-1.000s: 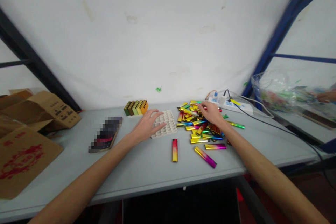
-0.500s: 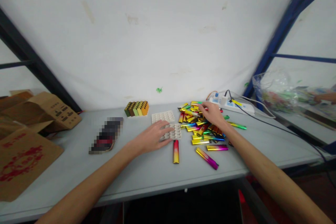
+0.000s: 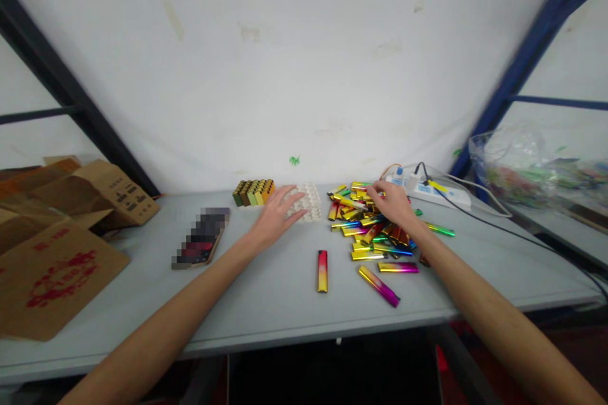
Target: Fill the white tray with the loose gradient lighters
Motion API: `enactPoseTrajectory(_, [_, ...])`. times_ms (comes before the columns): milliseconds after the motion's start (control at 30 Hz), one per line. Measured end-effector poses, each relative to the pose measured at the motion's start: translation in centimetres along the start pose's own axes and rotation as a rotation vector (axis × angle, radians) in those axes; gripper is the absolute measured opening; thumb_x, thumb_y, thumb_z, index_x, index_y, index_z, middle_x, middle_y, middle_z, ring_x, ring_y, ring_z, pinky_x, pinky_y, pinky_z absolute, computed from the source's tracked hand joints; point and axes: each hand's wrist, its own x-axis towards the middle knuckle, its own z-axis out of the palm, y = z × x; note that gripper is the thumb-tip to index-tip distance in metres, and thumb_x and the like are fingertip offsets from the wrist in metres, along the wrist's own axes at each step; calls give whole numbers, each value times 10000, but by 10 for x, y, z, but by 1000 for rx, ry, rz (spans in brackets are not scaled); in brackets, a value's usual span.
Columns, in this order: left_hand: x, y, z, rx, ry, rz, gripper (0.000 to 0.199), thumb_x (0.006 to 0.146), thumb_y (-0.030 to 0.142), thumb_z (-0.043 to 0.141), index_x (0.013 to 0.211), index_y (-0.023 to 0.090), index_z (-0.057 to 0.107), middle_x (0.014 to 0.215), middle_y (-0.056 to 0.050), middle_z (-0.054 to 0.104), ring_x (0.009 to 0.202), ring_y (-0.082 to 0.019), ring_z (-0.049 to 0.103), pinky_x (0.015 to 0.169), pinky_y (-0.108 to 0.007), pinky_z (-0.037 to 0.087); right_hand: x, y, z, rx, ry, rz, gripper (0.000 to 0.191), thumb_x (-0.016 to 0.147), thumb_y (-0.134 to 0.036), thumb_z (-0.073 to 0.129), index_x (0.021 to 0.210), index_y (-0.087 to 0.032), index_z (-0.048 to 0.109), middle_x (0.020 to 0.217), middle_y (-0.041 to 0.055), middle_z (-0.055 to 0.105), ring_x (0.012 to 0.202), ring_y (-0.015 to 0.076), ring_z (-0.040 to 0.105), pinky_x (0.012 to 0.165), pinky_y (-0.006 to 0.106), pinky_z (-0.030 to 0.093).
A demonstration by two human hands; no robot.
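Observation:
My left hand (image 3: 277,216) lies with its fingers spread on a white tray with rows of small pockets (image 3: 310,200), covering its left part. My right hand (image 3: 393,201) is at the far side of a heap of shiny lighters (image 3: 363,228) in gold, red, green, blue and purple. Its fingers are bent down and closed among them; what they hold is hidden. A red and gold lighter (image 3: 322,271) lies apart in front of the tray. Two gold and purple lighters, one slanted (image 3: 379,286) and one level (image 3: 398,267), lie before the heap.
Left of the tray, a block of upright lighters (image 3: 253,193) stands near the wall. A blurred phone (image 3: 202,237) lies farther left, beside cardboard boxes (image 3: 71,272). Behind the heap is a power strip (image 3: 441,193) with cables. A clear plastic bag (image 3: 513,158) sits at right.
My left hand has moved back and left with the nearer white tray, which now sits at or over the farther one. My right hand stays at the heap. The view has shifted slightly.

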Motion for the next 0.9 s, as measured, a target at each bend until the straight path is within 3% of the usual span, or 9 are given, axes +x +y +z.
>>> enactPoseTrajectory(133, [-6,-11,10,37,-190,10,443,1035,482,486,1386,245,614,1494,-139,496,1419,-318,430,1220,-549,318,0,0,-1,-3,-3,-6,345,1007,-355,502,820,-166,721,874,118,769,779,231,675,722,307,442])
enactPoseTrajectory(267, [-9,-12,8,42,-227,-48,494,1001,539,519,1407,277,619,1548,-126,396,1463,-367,356,1217,-553,316,0,-1,-1,-8,-10,-7,338,1007,-338,495,822,-165,720,871,113,767,775,228,673,717,306,439])
enactPoseTrajectory(400, [-6,-10,2,36,-293,-73,519,996,572,508,1421,294,613,1369,-140,508,1331,-351,481,1153,-532,393,0,-2,-1,-13,-24,-11,352,1011,-343,492,795,-164,704,849,109,757,756,222,666,699,303,428])
enactPoseTrajectory(567, [-7,-2,-12,-35,-336,-32,573,931,639,587,1382,290,646,1201,-107,562,1089,-279,597,1042,-428,482,0,-2,-1,-10,-33,-24,359,1012,-346,485,784,-164,693,838,112,752,752,226,657,692,309,427])
enactPoseTrajectory(767, [-11,1,-32,-118,-436,36,559,965,604,548,1422,287,600,1193,-92,598,1078,-264,618,1020,-386,485,-1,-2,-2,15,-19,-21,357,1007,-351,486,793,-164,702,843,108,756,753,225,664,695,306,432])
enactPoseTrajectory(833, [-10,-2,-34,-139,-421,31,524,1005,569,501,1435,278,580,1239,-94,614,1139,-268,610,1060,-399,463,-1,-2,-2,17,-12,-17,352,1005,-351,490,796,-165,703,840,106,756,753,224,665,699,304,433])
enactPoseTrajectory(900, [-8,-6,-33,-136,-330,9,516,1023,543,485,1445,253,556,1308,-100,611,1224,-272,579,1116,-412,425,0,-2,-2,14,-11,-14,351,1006,-351,490,801,-163,705,838,107,757,757,225,668,703,305,432])
